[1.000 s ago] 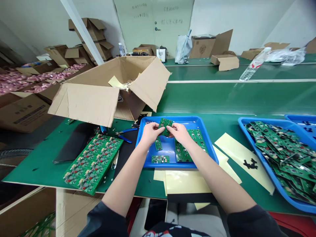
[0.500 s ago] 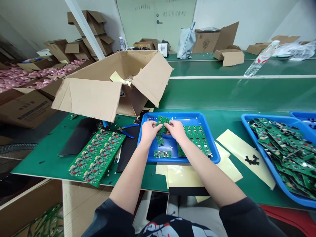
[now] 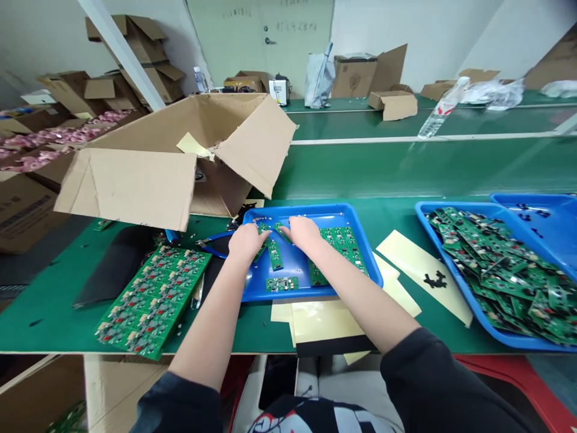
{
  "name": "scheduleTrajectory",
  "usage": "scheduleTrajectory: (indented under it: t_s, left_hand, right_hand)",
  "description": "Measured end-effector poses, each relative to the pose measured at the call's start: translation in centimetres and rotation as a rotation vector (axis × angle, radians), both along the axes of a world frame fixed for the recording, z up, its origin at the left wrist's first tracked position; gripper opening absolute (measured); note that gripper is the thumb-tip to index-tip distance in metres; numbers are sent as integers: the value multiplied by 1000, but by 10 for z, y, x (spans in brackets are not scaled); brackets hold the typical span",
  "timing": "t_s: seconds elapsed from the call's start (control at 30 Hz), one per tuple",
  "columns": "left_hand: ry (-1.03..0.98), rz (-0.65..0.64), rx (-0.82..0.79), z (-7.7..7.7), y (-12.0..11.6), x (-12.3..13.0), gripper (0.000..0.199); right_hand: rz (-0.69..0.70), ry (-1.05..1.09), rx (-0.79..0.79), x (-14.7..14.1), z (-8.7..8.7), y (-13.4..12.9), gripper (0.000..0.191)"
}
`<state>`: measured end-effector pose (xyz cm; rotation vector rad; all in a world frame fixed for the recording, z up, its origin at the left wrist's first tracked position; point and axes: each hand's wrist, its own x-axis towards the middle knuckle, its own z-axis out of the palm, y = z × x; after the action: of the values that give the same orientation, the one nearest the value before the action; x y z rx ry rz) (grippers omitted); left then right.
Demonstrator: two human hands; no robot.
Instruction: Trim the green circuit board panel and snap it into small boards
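Observation:
Over the blue tray (image 3: 311, 210), my left hand (image 3: 247, 242) pinches a small green circuit board (image 3: 263, 229) by the tray's left side. My right hand (image 3: 305, 232) is closed on another narrow circuit board (image 3: 282, 233), partly covered by the fingers. Between the hands, a loose board strip (image 3: 274, 255) lies in the tray. Closer to the front wall is a second strip (image 3: 282, 284), lying crosswise. A larger panel of joined boards (image 3: 343, 243) fills the tray's right side, partly hidden by my right forearm.
Left of the tray lie a big circuit board panel (image 3: 153, 294), blue-handled pliers (image 3: 215, 239) and a black pouch (image 3: 118, 264). An open carton (image 3: 130, 183) stands behind. Yellow sheets (image 3: 324, 319) stick out in front. At right, another blue tray (image 3: 451, 264) is heaped with boards.
My hands have moved apart; the green board they held together is now in separate pieces, one in each hand. The view has shifted to the right.

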<state>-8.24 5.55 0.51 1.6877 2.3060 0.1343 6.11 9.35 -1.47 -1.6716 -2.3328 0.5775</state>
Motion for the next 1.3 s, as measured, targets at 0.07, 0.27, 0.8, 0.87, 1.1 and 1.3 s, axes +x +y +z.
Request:
scheduleTrajectory:
  t_s: [0.07, 0.27, 0.8, 0.87, 1.1, 1.3]
  left_hand:
    - [86, 15, 32, 6, -1, 4, 45]
    - [-182, -183, -13, 0, -10, 51, 33]
    - [-955, 34, 166, -26, -24, 56, 32]
    - [-1045, 62, 191, -25, -26, 48, 30]
    - [-1225, 145, 128, -33, -32, 45, 46]
    - [-1135, 147, 117, -44, -32, 49, 63]
  right_hand:
    - [-28, -29, 54, 13, 6, 5, 40]
    - [37, -113, 40, 82, -6, 10, 45]
    - [-304, 630, -3, 101, -16, -13, 92]
    - [-385, 830, -428, 100, -16, -18, 91]
    - [-214, 1198, -665, 85, -19, -33, 49]
    - [-290, 919, -435, 82, -20, -35, 39]
